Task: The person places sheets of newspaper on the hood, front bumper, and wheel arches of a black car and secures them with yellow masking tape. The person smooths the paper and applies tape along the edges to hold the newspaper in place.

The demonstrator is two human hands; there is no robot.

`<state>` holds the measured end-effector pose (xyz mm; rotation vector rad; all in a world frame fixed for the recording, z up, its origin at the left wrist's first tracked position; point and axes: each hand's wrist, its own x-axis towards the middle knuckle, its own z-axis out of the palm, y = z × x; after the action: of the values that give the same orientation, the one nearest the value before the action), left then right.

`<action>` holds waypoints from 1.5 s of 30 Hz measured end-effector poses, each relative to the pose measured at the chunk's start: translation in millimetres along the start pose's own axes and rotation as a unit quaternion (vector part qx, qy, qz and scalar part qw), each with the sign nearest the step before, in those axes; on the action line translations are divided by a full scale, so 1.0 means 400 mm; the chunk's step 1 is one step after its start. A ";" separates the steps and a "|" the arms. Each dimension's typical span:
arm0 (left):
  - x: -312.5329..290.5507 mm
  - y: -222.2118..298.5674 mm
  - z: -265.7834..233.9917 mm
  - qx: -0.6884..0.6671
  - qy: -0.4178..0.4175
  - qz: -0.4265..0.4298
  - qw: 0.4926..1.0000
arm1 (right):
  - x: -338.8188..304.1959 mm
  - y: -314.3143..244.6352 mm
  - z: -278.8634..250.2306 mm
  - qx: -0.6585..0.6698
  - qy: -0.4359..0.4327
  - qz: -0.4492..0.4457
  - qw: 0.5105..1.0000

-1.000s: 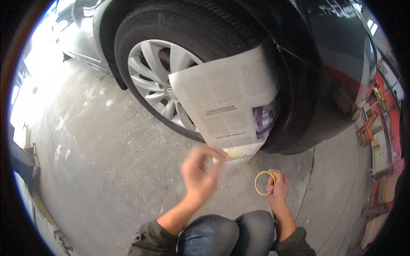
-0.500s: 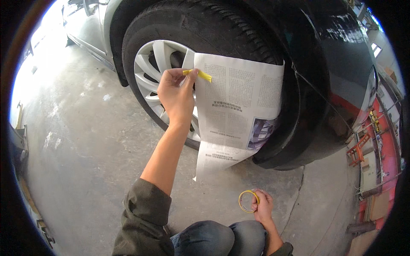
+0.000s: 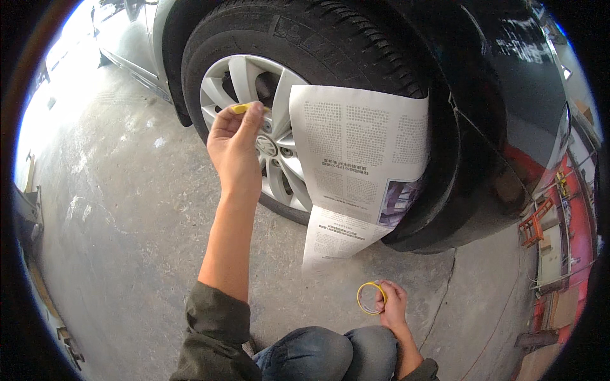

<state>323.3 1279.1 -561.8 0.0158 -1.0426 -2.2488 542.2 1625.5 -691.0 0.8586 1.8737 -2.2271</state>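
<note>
My left hand (image 3: 236,146) is raised in front of the wheel rim (image 3: 244,73), pinching a short strip of yellow tape (image 3: 240,108) between thumb and fingers. To its right, apart from the hand, a sheet of newspaper (image 3: 362,146) hangs over the tire (image 3: 298,38) and part of the rim, its print upside down and its lower end curling near the floor. Low on the right, by my knee, my right hand (image 3: 394,301) grips a roll of yellow tape (image 3: 361,309) by its edge.
A dark car bumper (image 3: 470,209) and fender curve around the tire on the right. Concrete floor (image 3: 140,254) with a crack spreads below. An orange metal stand (image 3: 535,222) and red shelving (image 3: 579,216) stand at the far right. My jeans-clad knees (image 3: 318,352) are at the bottom.
My left hand has moved left, away from the newspaper's upper left corner, with the tape strip still pinched. The newspaper's free left edge and lower end have shifted right. My right hand has barely moved.
</note>
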 end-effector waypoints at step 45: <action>-0.636 -0.165 -0.201 0.363 -0.253 -0.272 0.855 | 0.027 -0.050 0.083 -0.432 -0.236 -0.080 0.867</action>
<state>508.8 1399.0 -725.1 0.0454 -2.3876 -2.2155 512.9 1602.1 -676.0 -0.0024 2.3377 -1.1938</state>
